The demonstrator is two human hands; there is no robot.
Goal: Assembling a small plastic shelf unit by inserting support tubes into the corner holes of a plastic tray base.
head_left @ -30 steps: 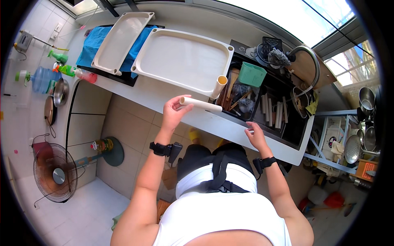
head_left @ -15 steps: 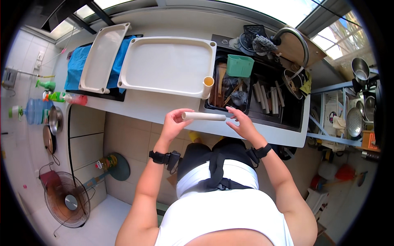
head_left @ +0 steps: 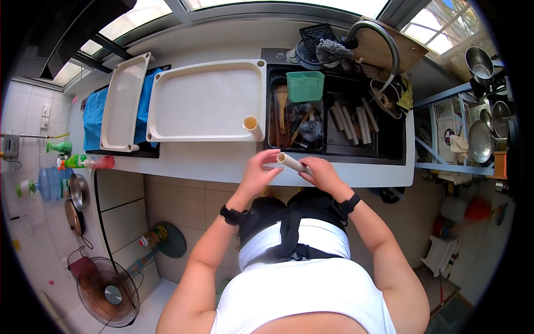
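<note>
A white hollow tube (head_left: pixel 295 163) is tilted over the counter's front edge, its open end toward the upper left. My right hand (head_left: pixel 322 172) grips its lower end. My left hand (head_left: pixel 260 171) is beside the open end with fingers apart, holding nothing. Beyond my hands lies a white shelf tray (head_left: pixel 206 100) with raised rims and round corner sockets. A short cream tube (head_left: pixel 253 127) stands upright at its near right corner. Farther left, a second white tray (head_left: pixel 123 106) rests tilted on a blue cloth (head_left: pixel 95 117).
Several similar tubes (head_left: pixel 346 123) lie in the dark sink (head_left: pixel 392 153) at the right. Beside them are a green basket (head_left: pixel 305 86), a tub of wooden utensils (head_left: pixel 282 111) and a curved faucet (head_left: pixel 392 50). Bottles (head_left: pixel 83 161) stand at the left; a fan (head_left: pixel 108 292) is at lower left.
The tube has passed from my left hand to my right, and its open end has swung up. My left hand has let go. The view has shifted, so the counter appears farther left.
</note>
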